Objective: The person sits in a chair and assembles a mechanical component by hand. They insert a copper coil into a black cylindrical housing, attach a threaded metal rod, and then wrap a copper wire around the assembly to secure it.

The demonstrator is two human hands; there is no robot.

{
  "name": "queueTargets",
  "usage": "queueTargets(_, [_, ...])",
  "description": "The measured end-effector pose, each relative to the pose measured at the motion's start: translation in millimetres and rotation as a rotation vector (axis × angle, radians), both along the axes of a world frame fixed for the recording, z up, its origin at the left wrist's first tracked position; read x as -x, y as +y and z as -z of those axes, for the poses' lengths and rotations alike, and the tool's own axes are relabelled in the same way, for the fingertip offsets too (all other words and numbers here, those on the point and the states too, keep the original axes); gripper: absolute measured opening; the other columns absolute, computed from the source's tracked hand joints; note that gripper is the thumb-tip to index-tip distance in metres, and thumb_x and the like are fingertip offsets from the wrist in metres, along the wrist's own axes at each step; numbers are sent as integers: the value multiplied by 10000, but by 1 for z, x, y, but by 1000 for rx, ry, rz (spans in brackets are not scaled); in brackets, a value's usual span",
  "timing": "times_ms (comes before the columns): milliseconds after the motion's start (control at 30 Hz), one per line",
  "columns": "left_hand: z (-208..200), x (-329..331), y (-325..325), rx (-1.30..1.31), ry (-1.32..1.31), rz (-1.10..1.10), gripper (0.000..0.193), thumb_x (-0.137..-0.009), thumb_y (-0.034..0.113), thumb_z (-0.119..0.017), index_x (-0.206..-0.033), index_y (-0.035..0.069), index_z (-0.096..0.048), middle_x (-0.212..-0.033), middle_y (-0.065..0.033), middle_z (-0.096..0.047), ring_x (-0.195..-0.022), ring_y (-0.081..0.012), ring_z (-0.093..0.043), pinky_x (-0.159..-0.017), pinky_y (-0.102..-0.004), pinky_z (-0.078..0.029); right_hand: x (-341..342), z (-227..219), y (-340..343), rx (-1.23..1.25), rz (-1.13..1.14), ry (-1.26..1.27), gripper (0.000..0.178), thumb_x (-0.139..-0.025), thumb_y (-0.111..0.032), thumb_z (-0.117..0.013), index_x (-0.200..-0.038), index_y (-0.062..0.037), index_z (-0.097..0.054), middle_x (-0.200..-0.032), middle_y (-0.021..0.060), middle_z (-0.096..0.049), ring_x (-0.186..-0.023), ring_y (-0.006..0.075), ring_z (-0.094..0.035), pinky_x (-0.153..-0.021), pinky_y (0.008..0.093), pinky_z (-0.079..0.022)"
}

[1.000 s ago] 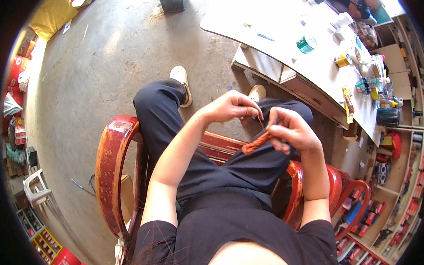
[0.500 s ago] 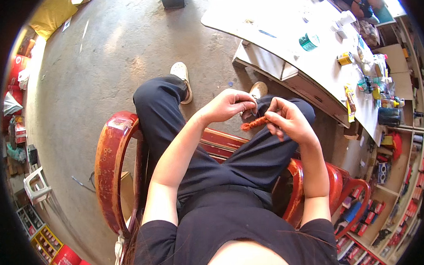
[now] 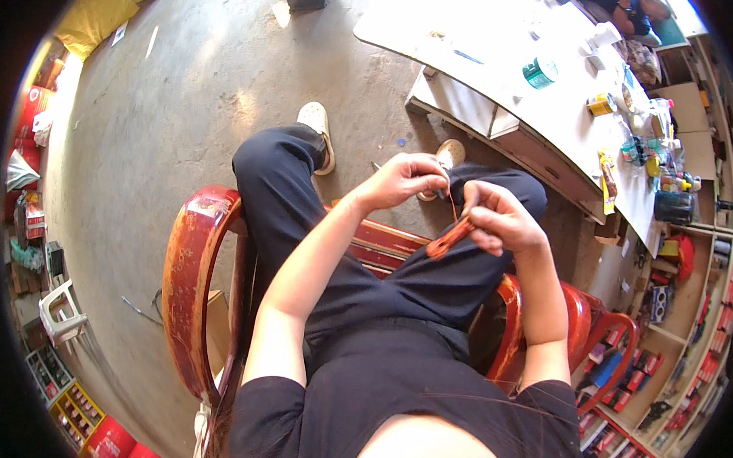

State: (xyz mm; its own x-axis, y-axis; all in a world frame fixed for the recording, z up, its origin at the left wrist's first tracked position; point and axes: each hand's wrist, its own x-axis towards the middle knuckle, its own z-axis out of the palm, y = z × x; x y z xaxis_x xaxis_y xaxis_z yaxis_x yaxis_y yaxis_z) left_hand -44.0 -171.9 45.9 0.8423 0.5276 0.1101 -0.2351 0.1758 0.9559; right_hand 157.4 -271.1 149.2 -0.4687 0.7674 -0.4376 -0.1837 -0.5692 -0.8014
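Observation:
In the middle of the view my left hand [image 3: 411, 180] is closed, thumb pressed to fingers, on a thin orange thread [image 3: 454, 206]. The thread runs from those fingertips across to my right hand [image 3: 500, 219]. That hand is closed on a small orange-red bundle of cord [image 3: 445, 243], whose thick looped end hangs out below the fingers toward my lap. Blur hides the finer shape of the bundle. Both hands are held above my knees, a short gap apart.
I sit on a red wooden armchair [image 3: 199, 280]. A white-topped table [image 3: 486, 39] with a green tub [image 3: 540, 72] and several bottles stands ahead to the right. Shelves [image 3: 686, 321] line the right side. A white plastic stool [image 3: 61, 311] is at the left. Another person [image 3: 628, 16] is at the far right.
My right hand has moved slightly down and right with the cord bundle, which now hangs lower. The thread between the two hands now shows, stretched out. My left hand has barely moved.

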Motion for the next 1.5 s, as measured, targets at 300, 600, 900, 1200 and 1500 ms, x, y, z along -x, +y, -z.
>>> queueTargets(300, [-29, -12, -18, -393, 136, -185, 120, -830, 86, -682, -892, -16, -687, -776, -129, -637, -737, -215, -615, -684, -305, -481, 2, 34, 19, -124, 700, -134, 109, -991, -133, -528, -947, -38, -498, -679, 24, -552, -455, 36, -423, -417, 167, -374])
queueTargets(600, [-16, -1, 6, -181, 172, -65, 105, -863, 80, -692, -910, -10, -718, -832, -41, -664, -799, -107, -614, -726, -239, -486, 15, 8, 10, -198, -16, -672, 146, -968, -109, -547, -871, -10, -503, -656, 49, -605, -482, 72, -532, -411, 213, -408])
queueTargets(900, [10, -10, -23, 113, -69, -102, 141, -934, 102, -618, -967, -19, -684, -871, -35, -690, -713, -80, -593, -673, -226, -495, 9, 18, 11, -78, 497, 182, 95, -1012, -151, -489, -951, -80, -472, -600, -17, -468, -416, 5, -358, -357, 147, -286])
queueTargets(1200, [-8, -11, -9, -226, 72, -146, 98, -896, 85, -646, -930, 11, -700, -770, -22, -654, -709, -85, -573, -659, -242, -470, 17, 15, 14, -456, 384, -1006, 150, -963, -101, -563, -874, 0, -500, -638, 57, -608, -507, 87, -563, -451, 232, -433])
queueTargets(1500, [-3, 13, 24, 102, 52, 57, 166, -902, 147, -674, -970, 1, -717, -883, -17, -701, -821, -64, -605, -739, -219, -483, 1, -8, 13, -121, -86, -238, 118, -980, -114, -535, -916, -29, -486, -603, 29, -551, -447, 57, -479, -407, 192, -371])
